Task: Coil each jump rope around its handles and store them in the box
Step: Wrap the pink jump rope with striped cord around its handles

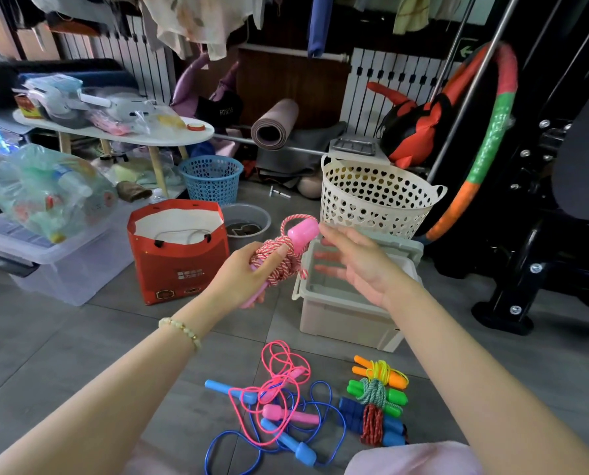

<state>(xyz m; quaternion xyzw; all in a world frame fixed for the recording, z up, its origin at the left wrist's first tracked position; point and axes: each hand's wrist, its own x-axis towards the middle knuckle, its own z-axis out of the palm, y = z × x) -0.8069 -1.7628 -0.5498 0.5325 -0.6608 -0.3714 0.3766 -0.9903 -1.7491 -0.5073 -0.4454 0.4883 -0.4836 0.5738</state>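
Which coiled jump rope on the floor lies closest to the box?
The orange-handled, yellow-cord bundle; the green-handled bundle and blue-handled bundle lie farther from the pale plastic box.

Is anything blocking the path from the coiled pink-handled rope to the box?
Only the open right hand, held over the pale grey plastic box. The left hand grips the red-and-white coiled rope beside it.
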